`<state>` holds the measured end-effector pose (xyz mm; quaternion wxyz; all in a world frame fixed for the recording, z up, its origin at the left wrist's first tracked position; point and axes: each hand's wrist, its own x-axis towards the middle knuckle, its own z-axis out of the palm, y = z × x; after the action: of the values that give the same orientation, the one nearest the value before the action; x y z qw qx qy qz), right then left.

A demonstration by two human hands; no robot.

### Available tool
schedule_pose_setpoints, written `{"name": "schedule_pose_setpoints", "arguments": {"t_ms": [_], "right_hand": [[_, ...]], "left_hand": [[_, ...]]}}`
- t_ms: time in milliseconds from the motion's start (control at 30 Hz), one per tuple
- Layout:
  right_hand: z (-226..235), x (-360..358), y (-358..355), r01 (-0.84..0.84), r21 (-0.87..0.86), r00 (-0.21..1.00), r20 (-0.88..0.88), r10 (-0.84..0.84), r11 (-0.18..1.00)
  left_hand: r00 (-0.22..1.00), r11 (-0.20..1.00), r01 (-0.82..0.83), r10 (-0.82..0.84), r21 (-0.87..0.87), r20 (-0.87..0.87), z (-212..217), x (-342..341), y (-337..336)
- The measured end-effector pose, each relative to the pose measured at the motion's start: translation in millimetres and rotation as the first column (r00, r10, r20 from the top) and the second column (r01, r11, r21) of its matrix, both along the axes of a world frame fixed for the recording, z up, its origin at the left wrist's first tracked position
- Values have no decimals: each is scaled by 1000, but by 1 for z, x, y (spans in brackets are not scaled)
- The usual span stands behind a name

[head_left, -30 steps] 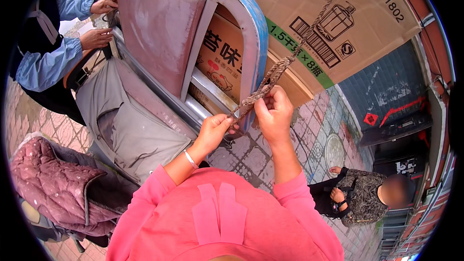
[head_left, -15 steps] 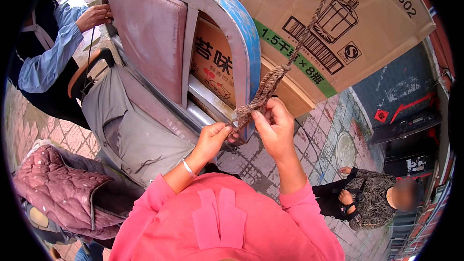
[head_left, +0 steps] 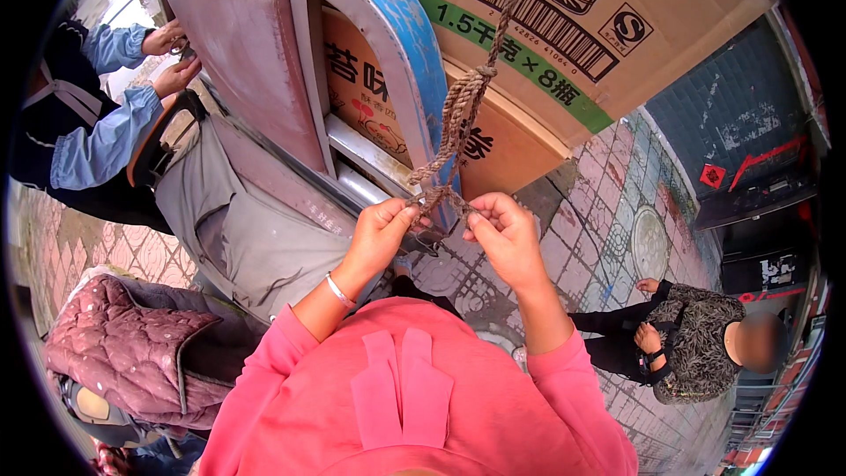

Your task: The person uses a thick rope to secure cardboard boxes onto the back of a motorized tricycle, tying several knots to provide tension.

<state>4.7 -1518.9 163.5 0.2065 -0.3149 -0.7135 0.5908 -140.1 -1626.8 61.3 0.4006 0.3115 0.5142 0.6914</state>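
Observation:
A brown twisted rope comes down across a large cardboard box, bunched in several strands with a knot partway. My left hand pinches the rope at the left of its lower tangle. On the other side my right hand grips a rope end between thumb and fingers. Between my hands the rope crosses over itself near the lower end of a blue-and-silver metal frame. How the strands pass through one another there is too small to make out.
Left of me stand a vehicle's seat under a grey cover and a padded maroon panel, where another person's hands rest. A quilted maroon cover lies lower left. Another person stands on the paving at right.
My hands have drawn apart, the right one now pulling a rope end out to the side. The rope's bundle hangs more openly above them. The person at left has brought both hands together.

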Motion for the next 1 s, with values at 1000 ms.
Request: {"name": "schedule_pose_setpoints", "arguments": {"t_ms": [1000], "right_hand": [[-174,65,-27,64,587,997,3,-81,807]], "left_hand": [[867,959,-54,-94,-280,-490,34,10,3]]}}
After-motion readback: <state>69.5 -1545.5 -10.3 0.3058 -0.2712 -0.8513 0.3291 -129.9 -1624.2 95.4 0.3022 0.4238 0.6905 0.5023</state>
